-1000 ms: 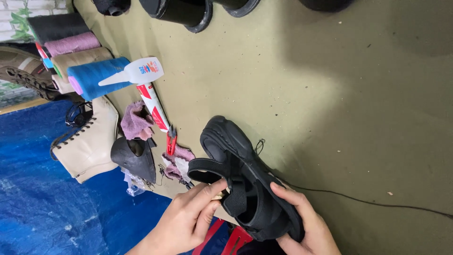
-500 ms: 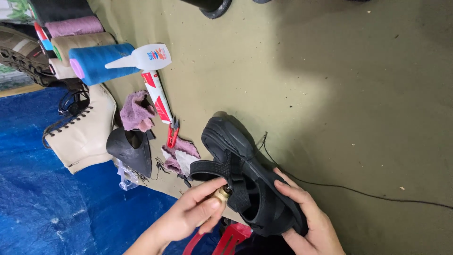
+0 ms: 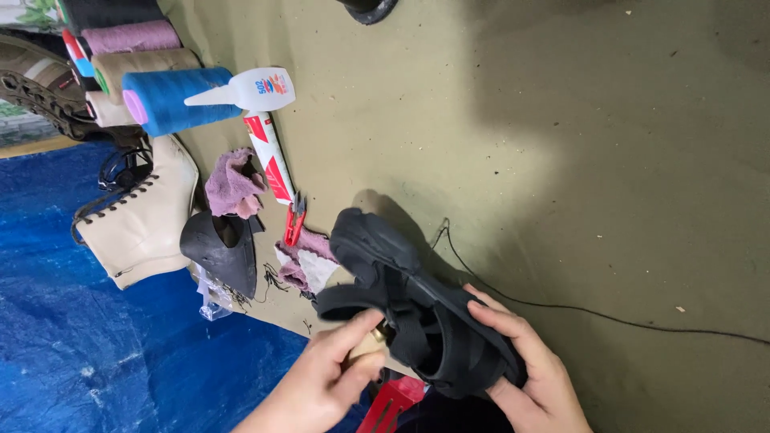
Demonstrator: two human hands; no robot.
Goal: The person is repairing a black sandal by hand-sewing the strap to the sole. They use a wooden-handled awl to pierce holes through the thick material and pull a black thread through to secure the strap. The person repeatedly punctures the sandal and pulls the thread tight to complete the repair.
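Note:
A black strapped sandal [image 3: 417,313] is held above the olive mat near the bottom of the view. My right hand [image 3: 525,369] grips its heel end from the right side. My left hand [image 3: 325,381] pinches a small brass-coloured object [image 3: 370,343] against the sandal's strap. A thin black thread [image 3: 561,305] trails from the sandal across the mat to the right.
Left of the sandal lie red thread snips [image 3: 295,218], pink rags [image 3: 234,183], a black sole piece [image 3: 220,248], a cream lace-up boot [image 3: 144,212], a red-white tube [image 3: 270,156], a white glue bottle [image 3: 253,90] and several thread cones [image 3: 172,100]. Blue tarp [image 3: 96,353] covers the lower left.
The view has shifted, so everything sits lower and closer. My left hand has slid down along the strap with the brass object; my right hand keeps its grip.

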